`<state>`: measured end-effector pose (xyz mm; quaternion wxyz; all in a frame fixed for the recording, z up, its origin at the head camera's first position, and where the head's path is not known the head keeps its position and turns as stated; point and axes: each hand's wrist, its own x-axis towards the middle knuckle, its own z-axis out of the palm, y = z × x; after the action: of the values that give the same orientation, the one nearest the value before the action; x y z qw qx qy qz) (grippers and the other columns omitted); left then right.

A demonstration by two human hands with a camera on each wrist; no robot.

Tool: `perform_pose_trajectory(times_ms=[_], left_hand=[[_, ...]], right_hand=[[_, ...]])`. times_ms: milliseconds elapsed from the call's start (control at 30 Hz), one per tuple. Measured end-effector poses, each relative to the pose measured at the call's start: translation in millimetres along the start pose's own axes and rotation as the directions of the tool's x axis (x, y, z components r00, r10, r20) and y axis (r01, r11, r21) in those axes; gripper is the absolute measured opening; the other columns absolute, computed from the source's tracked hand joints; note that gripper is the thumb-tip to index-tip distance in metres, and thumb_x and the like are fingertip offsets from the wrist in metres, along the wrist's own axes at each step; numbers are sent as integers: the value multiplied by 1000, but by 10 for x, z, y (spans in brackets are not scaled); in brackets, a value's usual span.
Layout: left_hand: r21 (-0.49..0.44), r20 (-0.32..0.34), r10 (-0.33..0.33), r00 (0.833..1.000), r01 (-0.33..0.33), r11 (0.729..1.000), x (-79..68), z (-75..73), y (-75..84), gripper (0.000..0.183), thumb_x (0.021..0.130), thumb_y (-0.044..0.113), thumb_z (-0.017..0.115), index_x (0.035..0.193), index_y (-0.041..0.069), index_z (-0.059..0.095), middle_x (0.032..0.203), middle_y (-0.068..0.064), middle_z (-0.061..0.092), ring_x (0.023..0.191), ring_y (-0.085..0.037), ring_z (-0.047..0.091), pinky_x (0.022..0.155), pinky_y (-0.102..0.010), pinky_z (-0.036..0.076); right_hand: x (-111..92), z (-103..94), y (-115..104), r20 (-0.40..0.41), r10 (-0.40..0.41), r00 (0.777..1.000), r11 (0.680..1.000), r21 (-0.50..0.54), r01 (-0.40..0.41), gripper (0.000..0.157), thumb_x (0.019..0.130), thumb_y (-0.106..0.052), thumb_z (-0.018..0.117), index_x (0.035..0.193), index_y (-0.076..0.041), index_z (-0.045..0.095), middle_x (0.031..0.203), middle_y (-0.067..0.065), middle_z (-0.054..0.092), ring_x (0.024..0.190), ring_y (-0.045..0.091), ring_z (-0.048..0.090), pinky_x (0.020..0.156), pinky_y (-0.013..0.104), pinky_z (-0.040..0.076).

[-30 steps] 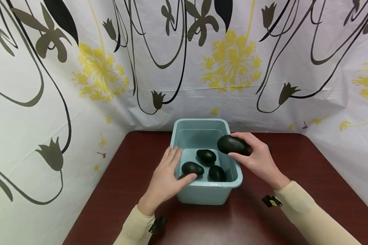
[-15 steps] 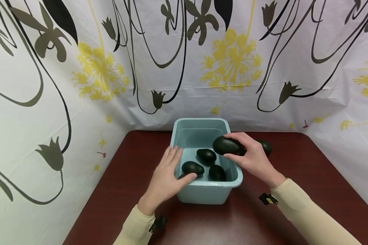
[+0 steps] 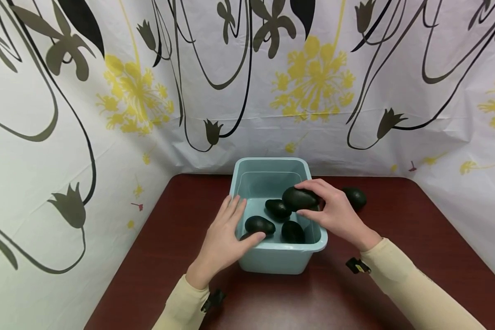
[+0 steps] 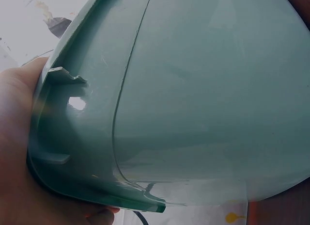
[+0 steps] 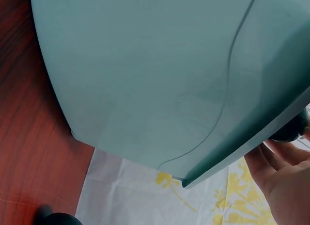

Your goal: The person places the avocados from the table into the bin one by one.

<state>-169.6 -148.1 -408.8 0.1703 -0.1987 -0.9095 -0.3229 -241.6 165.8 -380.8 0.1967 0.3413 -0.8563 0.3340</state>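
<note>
My right hand (image 3: 336,208) grips a dark green avocado (image 3: 300,199) between thumb and fingers, over the right side of a light blue plastic tub (image 3: 272,165). Inside the tub lie several more avocados, among them one (image 3: 260,225) at the left front and one (image 3: 292,232) at the right front. My left hand (image 3: 222,243) rests on the tub's left front rim with its fingers straight and spread. In the left wrist view that hand (image 4: 17,137) lies along the tub's rim. The right wrist view shows the held avocado (image 5: 290,128) partly hidden behind the rim.
Another avocado (image 3: 355,198) lies on the dark red wooden table (image 3: 379,220), right of the tub behind my right hand. A white cloth (image 3: 247,105) with flower patterns hangs behind the table and along its sides.
My right hand has moved left and slightly down with the avocado, further over the tub. The avocado on the table has come into view behind it. My left hand has stayed in place.
</note>
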Motion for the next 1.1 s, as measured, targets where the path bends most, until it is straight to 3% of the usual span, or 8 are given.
perform_pose_trajectory(times_ms=[267, 433, 567, 767, 1100], left_hand=[[2, 4, 5, 1000, -5, 1000, -4, 2, 10, 93, 87, 76, 55, 158, 20, 34, 164, 0, 24, 153, -22, 11, 111, -60, 31], [1, -8, 8, 1000, -8, 1000, -2, 9, 14, 93, 87, 75, 57, 157, 19, 36, 163, 0, 27, 153, -23, 13, 110, -59, 33], [0, -12, 4, 1000, -4, 1000, -2, 14, 12, 93, 87, 76, 57, 157, 19, 37, 163, 0, 27, 153, -23, 14, 110, -59, 33], [2, -10, -1, 1000, 1, 1000, -7, 3, 21, 93, 86, 76, 57, 157, 19, 37, 164, -1, 27, 153, -24, 13, 110, -60, 33], [2, -15, 2, 1000, -2, 1000, -7, -4, 26, 94, 86, 76, 57, 157, 17, 39, 163, -1, 28, 153, -24, 14, 111, -60, 31]], right_hand=[[12, -17, -8, 38, 0, 999, 1000, -9, 0, 66, 78, -27, 90, 136, -33, 60, 129, -15, 55, 90, 7, 55, 62, 29, 48], [-2, -22, -6, 29, -12, 1000, 1000, -23, 13, 62, 80, -29, 88, 136, -35, 59, 129, -14, 56, 98, 8, 58, 71, 28, 51], [-12, -26, -5, 12, -20, 1000, 1000, -22, 20, 63, 80, -27, 88, 136, -37, 59, 130, -15, 56, 111, 8, 58, 83, 33, 53], [-39, -46, -4, -3, -12, 1000, 1000, -8, 12, 65, 80, -22, 88, 136, -36, 58, 134, -14, 55, 118, 17, 59, 89, 41, 53], [-47, -122, -26, 0, 18, 1000, 999, 40, -18, 62, 84, -25, 85, 138, -37, 57, 135, -16, 54, 120, 17, 58, 95, 26, 48]])
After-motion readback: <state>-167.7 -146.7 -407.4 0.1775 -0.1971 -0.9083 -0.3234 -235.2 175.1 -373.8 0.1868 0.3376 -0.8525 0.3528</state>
